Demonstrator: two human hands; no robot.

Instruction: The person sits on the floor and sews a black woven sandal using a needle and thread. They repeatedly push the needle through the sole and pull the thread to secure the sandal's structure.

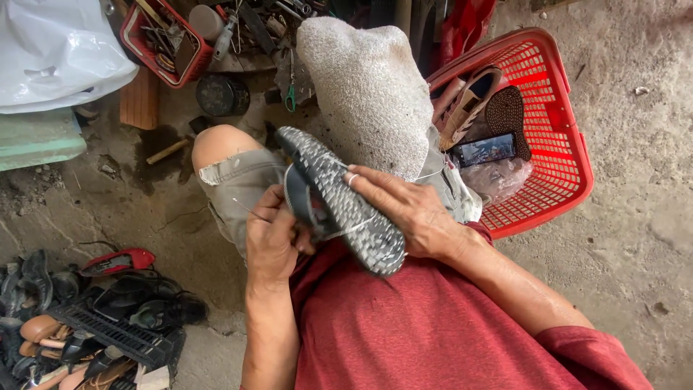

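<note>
Grey patterned shoe sole (339,198) is held upturned above the lap, slanting from far left to near right. It is steadied by the right hand (404,209), laid flat over its right edge with fingers extended. The left hand (273,238) is curled at the sole's left edge, fingertips pinched on a thin thread (249,209). Both forearms are bent inward. A red basket (548,123) stands on the floor at far right; a pile of shoes (86,318) lies near left.
</note>
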